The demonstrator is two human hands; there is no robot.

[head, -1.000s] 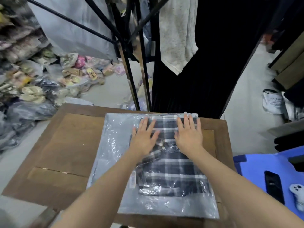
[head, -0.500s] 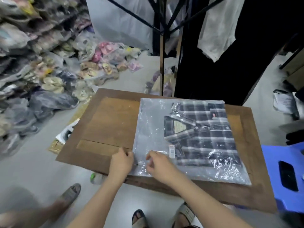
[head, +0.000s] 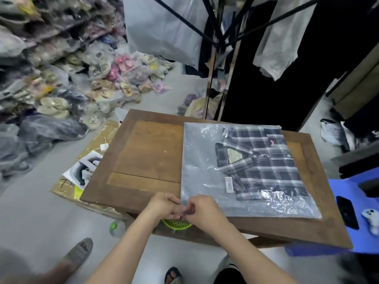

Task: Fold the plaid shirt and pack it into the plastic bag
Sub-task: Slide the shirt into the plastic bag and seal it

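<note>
The folded plaid shirt lies inside the clear plastic bag, flat on the right half of the wooden table. The shirt fills the bag's right part; the left part is flat film. My left hand and my right hand meet at the bag's near left corner, at the table's front edge. Both pinch that corner of the bag between fingertips.
A blue stool with a black phone and a white gadget stands right of the table. Bagged goods pile up on the left floor. A clothes rack with hanging garments rises behind. Another person's shoe is near left.
My hands left the top of the shirt, came back to the bag's near left corner and closed together on it. The view has swung left.
</note>
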